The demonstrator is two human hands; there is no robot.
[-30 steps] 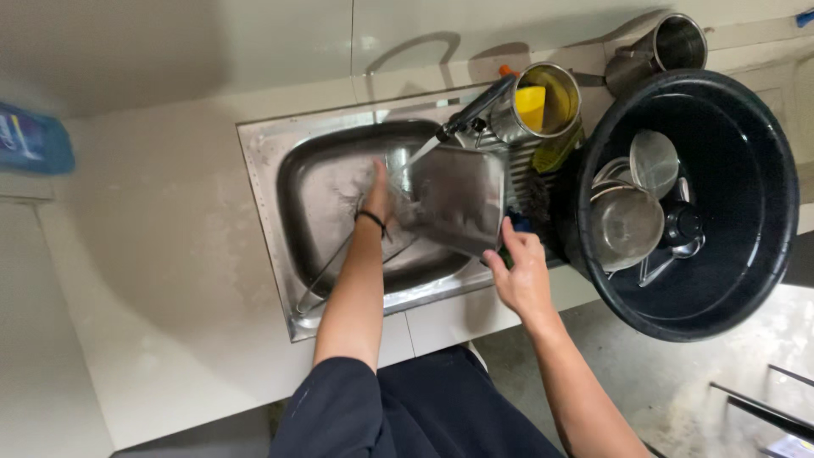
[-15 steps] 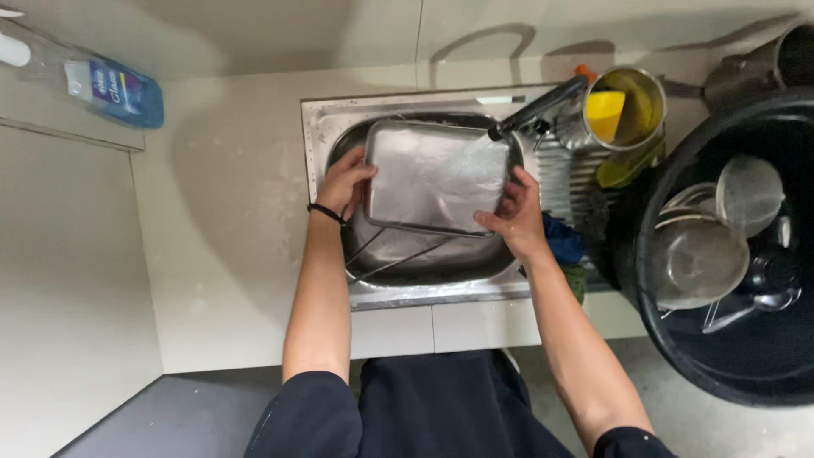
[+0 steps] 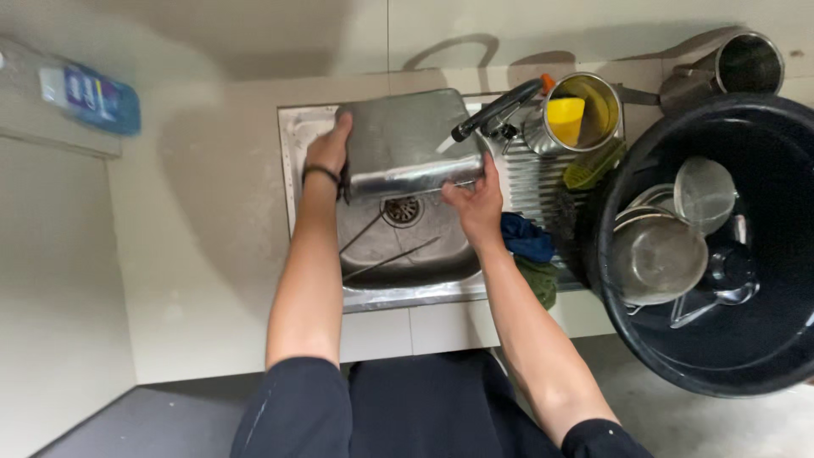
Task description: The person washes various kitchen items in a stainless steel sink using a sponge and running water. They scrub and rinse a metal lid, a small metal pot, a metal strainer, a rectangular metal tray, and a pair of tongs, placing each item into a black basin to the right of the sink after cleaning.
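I hold a rectangular steel tray [image 3: 403, 140] tilted above the steel sink [image 3: 398, 254], under the black tap [image 3: 496, 110]. My left hand [image 3: 326, 153], with a dark band on the wrist, grips the tray's left edge. On the tray's lower right edge my right hand [image 3: 475, 199] clasps the rim. The sink's drain [image 3: 401, 209] and two thin metal rods [image 3: 381, 250] show beneath the tray.
A big black tub [image 3: 721, 339] at the right holds steel bowls, a strainer and spoons. A steel cup with a yellow item [image 3: 577, 114], a steel jug [image 3: 733, 64], a green scrubber and blue and green cloths [image 3: 530, 246] sit beside the sink. A blue bottle [image 3: 85, 97] lies far left.
The tray has been lifted and tipped toward the back of the sink, uncovering the drain. Both hands stayed on its edges. The view shifted left, bringing the tub back in.
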